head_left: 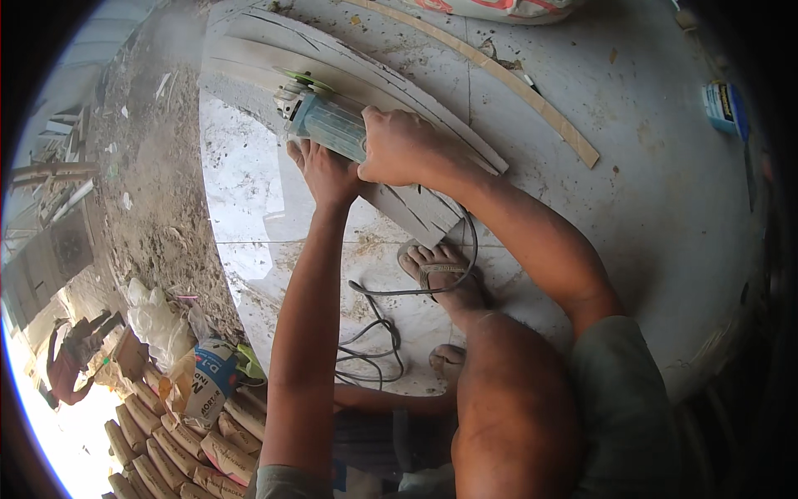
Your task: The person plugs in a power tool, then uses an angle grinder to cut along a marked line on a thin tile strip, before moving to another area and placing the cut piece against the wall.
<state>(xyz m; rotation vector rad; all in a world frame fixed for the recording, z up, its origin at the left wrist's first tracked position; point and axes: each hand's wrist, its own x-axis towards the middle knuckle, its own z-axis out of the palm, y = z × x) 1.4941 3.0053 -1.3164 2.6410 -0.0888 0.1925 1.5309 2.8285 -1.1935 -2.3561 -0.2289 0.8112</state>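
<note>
A blue-green angle grinder lies in my right hand, whose fingers wrap round the rear of its body. Its thin green disc sits at the far left end, over a pale board strip. My left hand rests just below the grinder, fingers stretched forward on a grey board with several dark slits in its near end. The grinder hides part of those fingers. Beyond, a longer pale board with a chipped edge runs diagonally. The disc's lower rim is hard to make out.
A black cord loops beside my sandalled foot. Farther off lie a curved brown strip and a white sack. A blue container stands at right. Stacked brown bags and dirt ground are at left.
</note>
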